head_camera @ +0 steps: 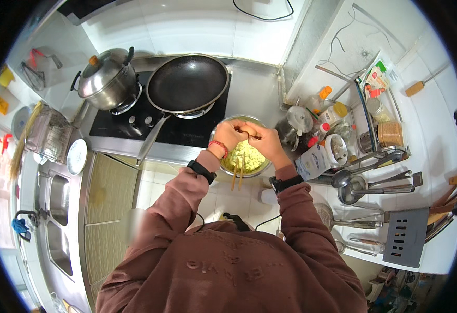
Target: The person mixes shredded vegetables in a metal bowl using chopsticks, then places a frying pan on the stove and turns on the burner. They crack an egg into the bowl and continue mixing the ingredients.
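My left hand (pixel 228 137), with a red bead bracelet at its wrist, and my right hand (pixel 266 144) meet over a round metal bowl (pixel 228 173). Between the fingertips of both hands is a brown egg (pixel 247 130), partly covered by them. Whether its shell is cracked cannot be made out. Pale yellow-green shredded food (pixel 249 158) fills much of the bowl below. A pair of wooden chopsticks (pixel 238 176) leans in this food, with the ends sticking out over the near rim.
Behind the bowl, a black wok (pixel 189 84) sits on the gas hob (pixel 162 131), its handle pointing towards me. A lidded steel pot (pixel 105 84) occupies the left burner. To the right are a steel pitcher (pixel 294 121), bottles, jars and hanging ladles (pixel 348 191). A double sink (pixel 59 199) lies left.
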A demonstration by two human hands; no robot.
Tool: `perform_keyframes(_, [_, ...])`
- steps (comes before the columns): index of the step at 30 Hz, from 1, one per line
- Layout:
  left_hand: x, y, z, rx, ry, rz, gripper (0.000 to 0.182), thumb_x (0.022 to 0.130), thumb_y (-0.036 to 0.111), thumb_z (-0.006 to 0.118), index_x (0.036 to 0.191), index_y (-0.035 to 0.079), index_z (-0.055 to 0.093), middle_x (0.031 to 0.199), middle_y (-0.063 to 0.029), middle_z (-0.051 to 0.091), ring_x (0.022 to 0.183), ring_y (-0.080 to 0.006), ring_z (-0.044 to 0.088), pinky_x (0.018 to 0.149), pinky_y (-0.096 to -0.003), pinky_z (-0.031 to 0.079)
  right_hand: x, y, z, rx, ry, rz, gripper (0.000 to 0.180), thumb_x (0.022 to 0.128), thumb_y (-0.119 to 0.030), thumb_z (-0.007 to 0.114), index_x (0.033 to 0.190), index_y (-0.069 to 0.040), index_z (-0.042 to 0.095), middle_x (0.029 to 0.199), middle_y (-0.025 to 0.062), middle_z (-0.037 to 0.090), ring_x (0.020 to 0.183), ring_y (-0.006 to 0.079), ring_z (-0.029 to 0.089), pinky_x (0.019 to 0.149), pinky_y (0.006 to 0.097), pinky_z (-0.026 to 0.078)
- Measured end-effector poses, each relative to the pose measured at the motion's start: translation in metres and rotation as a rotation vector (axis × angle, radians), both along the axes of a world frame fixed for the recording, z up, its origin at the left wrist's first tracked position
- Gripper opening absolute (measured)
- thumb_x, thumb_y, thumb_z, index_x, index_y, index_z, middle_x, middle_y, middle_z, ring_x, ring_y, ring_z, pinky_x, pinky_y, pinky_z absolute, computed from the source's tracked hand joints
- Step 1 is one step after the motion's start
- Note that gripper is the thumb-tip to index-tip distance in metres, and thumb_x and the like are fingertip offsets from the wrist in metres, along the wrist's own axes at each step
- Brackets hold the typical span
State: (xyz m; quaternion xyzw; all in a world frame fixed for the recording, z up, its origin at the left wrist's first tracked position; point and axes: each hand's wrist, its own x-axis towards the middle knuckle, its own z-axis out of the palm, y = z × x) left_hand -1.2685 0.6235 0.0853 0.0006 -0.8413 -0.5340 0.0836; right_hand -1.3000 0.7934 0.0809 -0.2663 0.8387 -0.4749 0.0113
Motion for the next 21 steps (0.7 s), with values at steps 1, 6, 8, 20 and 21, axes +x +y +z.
perform_keyframes(1, [0.000,0.000,-0.001,-0.017,0.031,0.008,0.035,0.072,0.013,0.075,0.104,-0.001,0.069,0.090,-0.0127,0.072,0.079,-0.0132,0.069,0.075,-0.0261,0.054,-0.001,0.001,0.002,0.046,0.007,0.005,0.045,0.076,-0.006,0.067,0.121,-0.008,0.062,0.094,0.0212,0.067,0.077,0.0208,0.068,0.072,0.0293,0.052])
perform_keyframes(6, [0.001,-0.004,-0.006,-0.011,0.042,0.038,0.031,0.071,0.010,0.073,0.100,0.001,0.070,0.089,-0.0150,0.071,0.079,-0.0188,0.070,0.074,-0.0278,0.055,-0.003,0.010,0.013,-0.021,0.084,0.168,0.049,0.075,-0.003,0.065,0.123,-0.008,0.060,0.105,0.0199,0.065,0.086,0.0320,0.066,0.075,0.0345,0.052])
perform_keyframes(8, [0.003,-0.008,-0.011,-0.124,0.214,-0.004,0.027,0.071,0.008,0.072,0.097,0.002,0.070,0.088,-0.0154,0.070,0.079,-0.0235,0.069,0.073,-0.0298,0.055,-0.005,0.013,0.015,0.095,0.223,0.236,0.053,0.074,-0.002,0.065,0.126,-0.008,0.057,0.108,0.0191,0.064,0.090,0.0352,0.064,0.077,0.0371,0.052])
perform_keyframes(20, [0.010,-0.008,0.033,-0.616,0.551,-0.068,0.021,0.071,0.007,0.067,0.091,0.007,0.066,0.093,-0.0109,0.061,0.086,-0.0316,0.059,0.075,-0.0386,0.051,0.003,0.006,0.066,0.595,0.658,0.138,0.012,0.084,-0.016,0.057,0.092,-0.009,0.061,0.090,0.0078,0.062,0.077,0.0295,0.063,0.060,0.0394,0.051])
perform_keyframes(21, [0.010,-0.009,0.046,-0.612,0.540,-0.067,0.023,0.070,0.007,0.068,0.093,0.007,0.066,0.093,-0.0109,0.060,0.086,-0.0315,0.058,0.075,-0.0386,0.050,0.004,0.007,0.076,0.536,0.700,0.115,0.011,0.084,-0.015,0.057,0.092,-0.009,0.061,0.090,0.0075,0.062,0.078,0.0290,0.063,0.060,0.0391,0.051])
